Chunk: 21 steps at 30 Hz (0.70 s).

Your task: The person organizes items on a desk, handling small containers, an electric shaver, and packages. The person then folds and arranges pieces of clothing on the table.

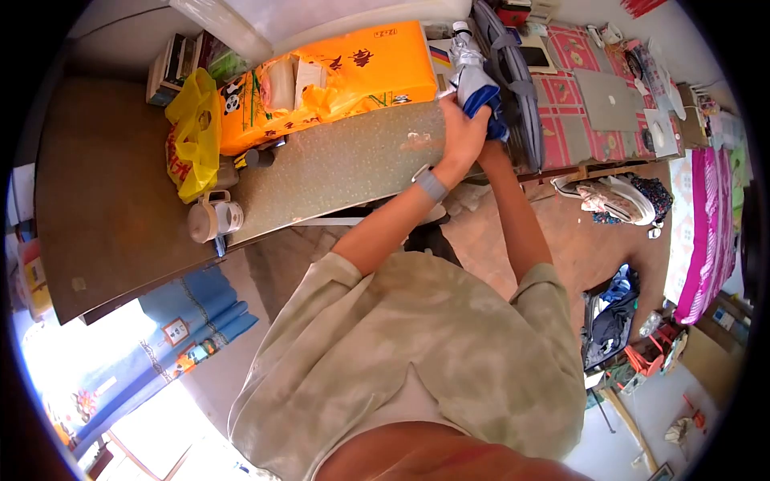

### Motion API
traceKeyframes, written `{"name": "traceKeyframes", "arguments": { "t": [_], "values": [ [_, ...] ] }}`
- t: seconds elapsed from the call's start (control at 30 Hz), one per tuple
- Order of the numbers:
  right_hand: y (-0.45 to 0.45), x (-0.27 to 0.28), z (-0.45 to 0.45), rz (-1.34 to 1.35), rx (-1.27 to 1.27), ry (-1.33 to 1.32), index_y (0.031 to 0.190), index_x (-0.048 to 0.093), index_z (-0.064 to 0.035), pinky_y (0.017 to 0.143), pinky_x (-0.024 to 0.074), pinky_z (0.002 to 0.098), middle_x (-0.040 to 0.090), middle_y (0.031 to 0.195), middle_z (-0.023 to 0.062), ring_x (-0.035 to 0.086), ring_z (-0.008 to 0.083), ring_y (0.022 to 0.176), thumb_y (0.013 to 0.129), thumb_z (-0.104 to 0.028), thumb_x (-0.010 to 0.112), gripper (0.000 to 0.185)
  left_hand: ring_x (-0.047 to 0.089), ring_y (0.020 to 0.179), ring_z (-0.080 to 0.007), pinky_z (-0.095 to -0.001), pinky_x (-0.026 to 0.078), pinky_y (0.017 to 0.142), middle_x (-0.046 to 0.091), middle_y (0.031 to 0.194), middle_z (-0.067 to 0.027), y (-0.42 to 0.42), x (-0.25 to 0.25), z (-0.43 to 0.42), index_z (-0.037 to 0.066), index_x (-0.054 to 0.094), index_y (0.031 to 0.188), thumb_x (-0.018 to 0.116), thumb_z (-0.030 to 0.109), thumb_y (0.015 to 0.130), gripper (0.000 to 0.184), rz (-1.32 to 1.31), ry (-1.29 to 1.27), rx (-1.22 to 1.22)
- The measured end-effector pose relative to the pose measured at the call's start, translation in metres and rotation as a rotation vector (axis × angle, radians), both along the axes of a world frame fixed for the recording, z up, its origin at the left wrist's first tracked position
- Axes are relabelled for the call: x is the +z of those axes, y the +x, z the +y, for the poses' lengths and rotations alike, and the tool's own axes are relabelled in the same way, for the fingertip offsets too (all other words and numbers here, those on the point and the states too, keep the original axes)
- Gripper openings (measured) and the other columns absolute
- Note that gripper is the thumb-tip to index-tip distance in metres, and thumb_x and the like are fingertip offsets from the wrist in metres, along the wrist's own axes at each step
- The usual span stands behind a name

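Grips silver-and-blue bundle (473,76) with curled, closed-in fingers of left hand (464,132), around lower part. Holds right hand (491,152) close against blue part; cannot tell spread of its mostly hidden fingers. Has bundle between orange pack (377,68) and grey bag (521,96), by right end of speckled desktop (353,164).

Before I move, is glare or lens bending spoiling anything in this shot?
Head view: glare washes out the lower left around the blue cloth; head view: the lens seems to bow the pink bedding and the corners go black; head view: the left hand and the silver-and-blue bundle are well lit, their finest detail too small to judge.
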State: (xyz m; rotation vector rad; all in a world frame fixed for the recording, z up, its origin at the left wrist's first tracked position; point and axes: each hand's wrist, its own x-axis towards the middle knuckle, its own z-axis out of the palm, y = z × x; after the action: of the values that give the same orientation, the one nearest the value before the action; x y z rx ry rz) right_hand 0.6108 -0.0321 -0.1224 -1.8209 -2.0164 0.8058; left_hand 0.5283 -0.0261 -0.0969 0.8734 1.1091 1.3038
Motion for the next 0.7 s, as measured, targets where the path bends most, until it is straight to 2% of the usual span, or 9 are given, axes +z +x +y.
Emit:
{"name": "traceKeyframes", "arguments": {
  "t": [0.07, 0.17, 0.2, 0.27, 0.37, 0.47, 0.63, 0.67, 0.7],
  "values": [
    [0.001, 0.006, -0.016, -0.077, 0.006, 0.022, 0.142, 0.044, -0.0038, 0.116, 0.0298, 0.0451, 0.05, 0.141, 0.0209, 0.045, 0.0364, 0.134, 0.094, -0.028, 0.057, 0.055, 0.049, 0.116, -0.0418, -0.0439, 0.039, 0.103, 0.044, 0.125, -0.0299, 0.015, -0.012, 0.023, -0.01, 0.029, 0.129, 0.07, 0.011, 0.079, 0.067, 0.11, -0.014, 0.031],
    [0.002, -0.016, -0.056, -0.428, 0.081, 0.52, 0.137, 0.049, -0.0006, 0.114, 0.0308, 0.0528, 0.053, 0.137, 0.0217, 0.049, 0.0383, 0.13, 0.095, -0.029, 0.056, 0.051, 0.044, 0.116, -0.0514, -0.049, 0.036, 0.105, 0.039, 0.124, -0.0355, 0.026, -0.001, 0.037, -0.012, 0.028, 0.128, 0.073, 0.013, 0.077, 0.073, 0.358, 0.033, 0.087],
    [0.004, -0.013, -0.063, -0.427, 0.092, 0.521, 0.137, 0.049, -0.0006, 0.114, 0.0308, 0.0528, 0.053, 0.137, 0.0217, 0.049, 0.0383, 0.13, 0.095, -0.029, 0.056, 0.051, 0.042, 0.115, -0.0536, -0.051, 0.036, 0.104, 0.036, 0.124, -0.0357, 0.029, -0.007, 0.039, -0.012, 0.026, 0.13, 0.075, 0.013, 0.075, 0.078, 0.403, 0.027, 0.089],
    [0.007, -0.008, -0.074, -0.301, -0.042, 0.527, 0.137, 0.05, -0.0012, 0.117, 0.0237, 0.0539, 0.052, 0.14, 0.0203, 0.046, 0.0359, 0.134, 0.094, -0.028, 0.058, 0.051, 0.041, 0.116, -0.0539, -0.0516, 0.035, 0.105, 0.036, 0.125, -0.0361, 0.03, -0.022, 0.036, -0.013, 0.024, 0.133, 0.075, 0.013, 0.075, 0.082, 0.483, 0.073, 0.068],
    [0.002, -0.006, -0.074, -0.354, -0.064, 0.509, 0.136, 0.05, -0.0003, 0.116, 0.0248, 0.0549, 0.051, 0.141, 0.0208, 0.045, 0.0349, 0.135, 0.094, -0.027, 0.058, 0.05, 0.042, 0.117, -0.0543, -0.0532, 0.038, 0.102, 0.036, 0.129, -0.0355, 0.021, -0.014, 0.025, -0.01, 0.02, 0.142, 0.076, 0.014, 0.075, 0.091, 0.625, 0.232, 0.061],
    [0.002, -0.004, -0.07, -0.303, -0.073, 0.51, 0.135, 0.051, -0.0022, 0.116, 0.0239, 0.0554, 0.052, 0.139, 0.0211, 0.045, 0.0356, 0.135, 0.094, -0.027, 0.058, 0.048, 0.056, 0.109, -0.0493, -0.0537, 0.049, 0.089, 0.046, 0.128, -0.0302, 0.005, 0.009, 0.018, 0.006, 0.029, 0.15, 0.074, 0.032, 0.083, 0.085, 0.953, 0.249, -0.09],
    [0.012, 0.008, -0.071, -0.027, -0.207, 0.537, 0.111, 0.064, 0.0026, 0.092, 0.0483, 0.0447, 0.063, 0.117, 0.0217, 0.059, 0.0399, 0.107, 0.093, -0.016, 0.063, 0.026, 0.054, 0.114, -0.0454, -0.0499, 0.049, 0.093, 0.05, 0.127, -0.028, -0.006, 0.023, 0.012, 0.002, 0.039, 0.144, 0.073, 0.063, 0.074, 0.1, 1.229, 0.295, -0.07],
    [-0.001, 0.025, -0.074, 0.077, -0.253, 0.611, 0.111, 0.063, 0.0029, 0.091, 0.0478, 0.0449, 0.063, 0.113, 0.0222, 0.06, 0.04, 0.106, 0.093, -0.015, 0.063, 0.025, 0.052, 0.114, -0.048, -0.0505, 0.047, 0.095, 0.05, 0.125, -0.0299, -0.021, 0.039, 0.003, -0.002, 0.04, 0.142, 0.071, 0.065, 0.075, 0.099, 1.052, 0.27, -0.143],
    [-0.011, 0.031, -0.076, 0.137, -0.248, 0.618, 0.113, 0.062, 0.0025, 0.091, 0.0475, 0.0445, 0.062, 0.112, 0.0228, 0.06, 0.0399, 0.105, 0.093, -0.012, 0.062, 0.024, 0.052, 0.113, -0.0475, -0.0497, 0.047, 0.094, 0.051, 0.123, -0.0297, -0.033, 0.025, -0.006, -0.004, 0.043, 0.137, 0.072, 0.059, 0.078, 0.091, 0.887, 0.496, -0.001]
  ]
}}
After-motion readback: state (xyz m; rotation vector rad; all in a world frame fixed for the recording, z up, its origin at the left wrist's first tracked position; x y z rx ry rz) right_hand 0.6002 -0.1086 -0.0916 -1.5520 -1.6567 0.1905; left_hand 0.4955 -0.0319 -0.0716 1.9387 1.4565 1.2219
